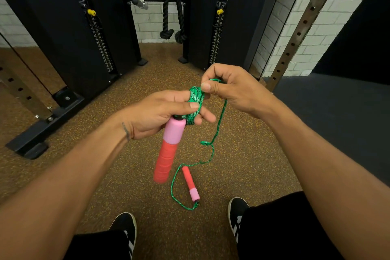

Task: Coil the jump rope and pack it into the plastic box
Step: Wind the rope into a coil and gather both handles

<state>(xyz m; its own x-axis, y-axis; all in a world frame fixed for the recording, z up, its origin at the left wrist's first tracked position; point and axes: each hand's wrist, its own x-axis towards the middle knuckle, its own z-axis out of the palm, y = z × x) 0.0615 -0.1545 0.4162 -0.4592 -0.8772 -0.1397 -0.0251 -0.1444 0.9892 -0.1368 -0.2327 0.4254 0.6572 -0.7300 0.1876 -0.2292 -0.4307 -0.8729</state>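
A green jump rope is partly wound into a tight coil (195, 101) around the fingers of my left hand (160, 114). That hand also grips one pink-and-red handle (167, 150), which hangs down from it. My right hand (228, 88) pinches the rope just above the coil. From there the loose rope (213, 150) drops in a wavy line to the floor. It ends at the second pink-and-red handle (190, 182), which lies on the floor between my feet. No plastic box is in view.
I stand on brown speckled rubber flooring (88, 167). A black cable machine (99, 27) with weight stacks and a hanging black rope attachment (173, 19) stands ahead. A perforated steel upright (304, 25) rises at right beside a dark mat (337, 112). My black shoes (124, 228) show below.
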